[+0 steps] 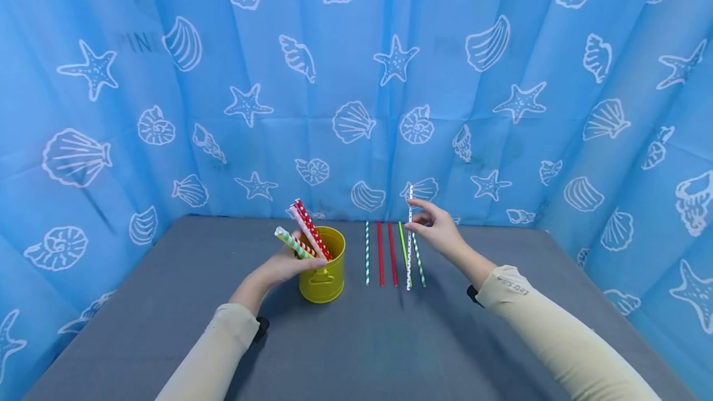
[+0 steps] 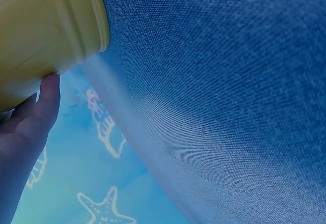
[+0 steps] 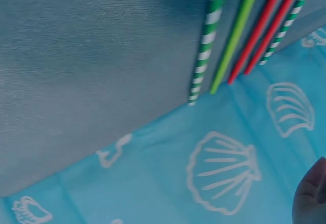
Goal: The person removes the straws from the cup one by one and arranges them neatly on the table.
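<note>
My left hand (image 1: 285,265) grips the yellow bucket (image 1: 323,289) at its left side, the thumb over the rim and the other fingers partly hidden behind. In the left wrist view, fingertips press on the bucket's wall (image 2: 51,25). Several patterned paper straws (image 1: 312,231) lean out of the bucket, among them red dotted, pale pink and green-striped ones. Between thumb and fingers my right hand (image 1: 437,228) pinches a white straw with dark dots (image 1: 409,265), held upright. Behind it, a lime green straw (image 1: 402,243) and a green-striped straw (image 1: 419,262) lie on the table.
Left of the dotted straw, two red straws (image 1: 381,258) and another green-striped straw (image 1: 367,258) lie in a row on the grey table (image 1: 356,345). A blue curtain (image 1: 356,159) with white shell prints hangs along the table's back edge and both sides.
</note>
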{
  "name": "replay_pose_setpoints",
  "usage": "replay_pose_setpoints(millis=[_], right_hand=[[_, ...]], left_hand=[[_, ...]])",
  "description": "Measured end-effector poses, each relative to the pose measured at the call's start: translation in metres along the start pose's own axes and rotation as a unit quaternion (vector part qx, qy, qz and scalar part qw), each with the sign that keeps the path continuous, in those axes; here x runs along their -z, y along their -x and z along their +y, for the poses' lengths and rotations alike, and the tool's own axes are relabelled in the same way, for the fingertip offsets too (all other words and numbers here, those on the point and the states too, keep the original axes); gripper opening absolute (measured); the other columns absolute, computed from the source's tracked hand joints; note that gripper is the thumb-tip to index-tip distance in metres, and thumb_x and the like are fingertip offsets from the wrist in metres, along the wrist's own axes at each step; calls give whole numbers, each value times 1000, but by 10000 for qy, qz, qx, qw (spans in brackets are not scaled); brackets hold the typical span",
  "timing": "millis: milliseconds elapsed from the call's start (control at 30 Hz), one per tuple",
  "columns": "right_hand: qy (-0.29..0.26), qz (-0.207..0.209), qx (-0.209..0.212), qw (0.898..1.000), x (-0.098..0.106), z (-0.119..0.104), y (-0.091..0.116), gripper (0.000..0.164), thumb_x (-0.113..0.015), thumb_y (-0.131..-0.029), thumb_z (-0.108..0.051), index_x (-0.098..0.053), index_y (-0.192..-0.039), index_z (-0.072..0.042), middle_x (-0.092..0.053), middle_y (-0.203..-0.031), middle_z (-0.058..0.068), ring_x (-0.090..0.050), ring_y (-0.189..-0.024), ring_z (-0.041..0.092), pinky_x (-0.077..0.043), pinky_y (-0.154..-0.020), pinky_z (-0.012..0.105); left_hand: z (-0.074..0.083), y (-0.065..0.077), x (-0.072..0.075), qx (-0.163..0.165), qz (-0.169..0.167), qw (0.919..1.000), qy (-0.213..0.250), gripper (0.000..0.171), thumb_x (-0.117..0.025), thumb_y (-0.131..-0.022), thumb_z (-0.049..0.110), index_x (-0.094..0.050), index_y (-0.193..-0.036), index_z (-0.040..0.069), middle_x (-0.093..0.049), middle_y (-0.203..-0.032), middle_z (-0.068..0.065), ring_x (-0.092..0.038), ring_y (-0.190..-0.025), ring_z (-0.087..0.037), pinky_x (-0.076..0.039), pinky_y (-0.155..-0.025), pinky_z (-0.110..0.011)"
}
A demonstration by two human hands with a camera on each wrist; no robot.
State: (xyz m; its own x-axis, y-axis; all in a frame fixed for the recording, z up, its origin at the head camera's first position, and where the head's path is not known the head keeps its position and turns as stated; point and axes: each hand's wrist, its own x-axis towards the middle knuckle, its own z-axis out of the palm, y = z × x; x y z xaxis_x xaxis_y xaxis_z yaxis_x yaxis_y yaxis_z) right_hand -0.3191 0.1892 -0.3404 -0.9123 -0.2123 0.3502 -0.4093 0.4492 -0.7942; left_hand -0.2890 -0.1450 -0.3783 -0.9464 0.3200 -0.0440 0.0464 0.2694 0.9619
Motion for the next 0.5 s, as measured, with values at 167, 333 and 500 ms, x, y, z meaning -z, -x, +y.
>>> replay_pose_setpoints(millis=[167, 333, 500], right_hand=[[64, -154, -233, 9996, 9, 14, 1, 54, -66, -91, -2, -46, -140, 3, -68, -93, 16, -61, -85, 25, -46, -64, 28], [178, -307, -403, 9986, 18, 29, 1, 52, -64, -93, -3, -45, -141, 3, -66, -93, 15, -61, -88, 32, -47, -67, 30], [90, -563, -591, 9966, 25, 46, 1, 52, -61, -95, -3, -42, -143, 3, -65, -92, 12, -61, -90, 32, -51, -77, 36]], left_hand=[[1, 1, 1, 35, 12, 10000, -49, 89, -71, -88, 24, -12, -153, 10, -35, -142, -21, -38, -126, -36, -30, -109, -54], [0, 0, 1, 110, 2, 9999, -8, 89, -72, -88, 25, -13, -153, 10, -34, -142, -21, -37, -127, -37, -28, -109, -54], [0, 0, 1, 94, -27, 10000, 1, 88, -71, -89, 24, -12, -153, 10, -33, -143, -22, -36, -127, -37, -28, -109, -55]])
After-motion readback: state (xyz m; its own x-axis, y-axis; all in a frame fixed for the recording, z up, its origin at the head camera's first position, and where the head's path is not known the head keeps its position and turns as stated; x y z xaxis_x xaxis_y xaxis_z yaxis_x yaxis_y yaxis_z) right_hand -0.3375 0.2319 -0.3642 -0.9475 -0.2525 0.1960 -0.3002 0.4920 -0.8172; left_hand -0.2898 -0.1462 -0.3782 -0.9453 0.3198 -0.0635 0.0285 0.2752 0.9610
